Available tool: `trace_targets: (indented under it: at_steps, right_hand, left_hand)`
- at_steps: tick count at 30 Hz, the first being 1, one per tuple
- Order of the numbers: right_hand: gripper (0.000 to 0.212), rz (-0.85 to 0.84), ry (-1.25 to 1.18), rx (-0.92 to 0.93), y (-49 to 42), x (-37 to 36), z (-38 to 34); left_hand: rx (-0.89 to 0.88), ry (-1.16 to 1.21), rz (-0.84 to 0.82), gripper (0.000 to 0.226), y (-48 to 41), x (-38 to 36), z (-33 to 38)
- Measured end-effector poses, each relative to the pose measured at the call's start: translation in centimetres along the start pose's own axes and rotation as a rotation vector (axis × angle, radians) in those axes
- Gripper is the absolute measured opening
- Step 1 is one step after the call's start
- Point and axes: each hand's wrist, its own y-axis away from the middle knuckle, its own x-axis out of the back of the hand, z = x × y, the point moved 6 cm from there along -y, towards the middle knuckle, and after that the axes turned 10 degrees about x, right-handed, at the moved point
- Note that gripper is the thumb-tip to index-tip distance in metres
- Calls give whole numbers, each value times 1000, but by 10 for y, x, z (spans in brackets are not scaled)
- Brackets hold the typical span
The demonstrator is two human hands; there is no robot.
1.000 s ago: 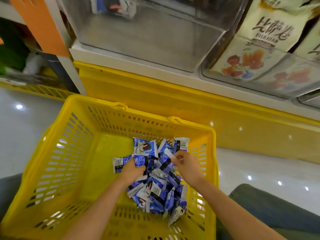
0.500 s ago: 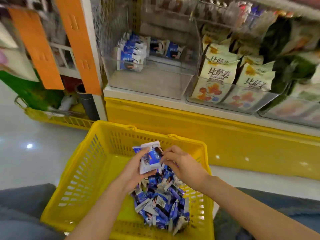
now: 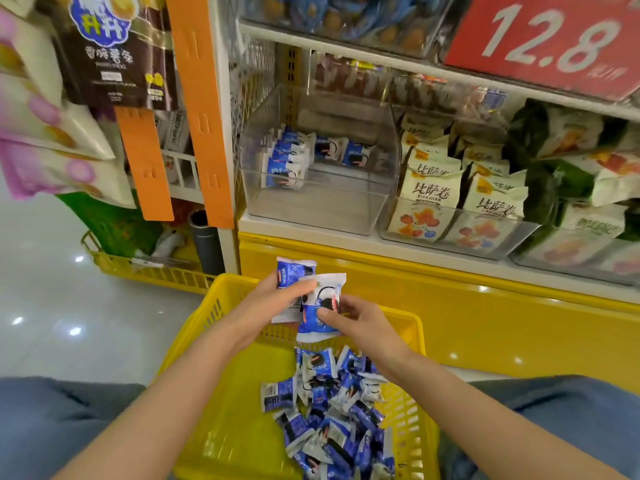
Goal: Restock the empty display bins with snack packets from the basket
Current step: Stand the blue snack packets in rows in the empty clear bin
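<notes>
Blue-and-white snack packets, glossy and printed with a dark round biscuit, are held upright above the far rim of the yellow basket. The left hand grasps the rear one and the right hand pinches the front one. Loose packets lie heaped in the basket's right part, and shelved packets stand far left in the clear display bin.

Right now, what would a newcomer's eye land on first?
The left hand and right hand hold two blue-and-white packets above the yellow basket, bottom centre, with a pile more inside. Straight ahead sits a nearly empty clear bin; a red 12.8 price sign fills the top right.
</notes>
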Motion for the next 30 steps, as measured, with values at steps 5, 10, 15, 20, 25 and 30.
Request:
trace_targets:
  at_steps: [5, 10, 15, 20, 25, 30]
  right_hand:
    - [39, -78, -42, -5, -11, -4, -22]
    - [32, -97, -38, 42, -28, 3, -50]
    - [38, -19, -376, 11, -63, 25, -81]
    - [57, 87, -448, 69, -108, 47, -113]
    - [46, 265, 79, 161, -170, 60, -136]
    - [44, 117, 521, 196, -234, 47, -135]
  left_hand:
    - [-57, -172, 52, 18, 7, 12, 36]
    - [-95, -249, 3, 13, 18, 19, 62]
    - [-13, -25, 159, 25, 12, 38, 76]
    - [-2, 175, 177, 37, 5, 52, 97]
    - [-49, 314, 292, 36, -7, 83, 110]
    - [-43, 365, 356, 36, -19, 107, 110]
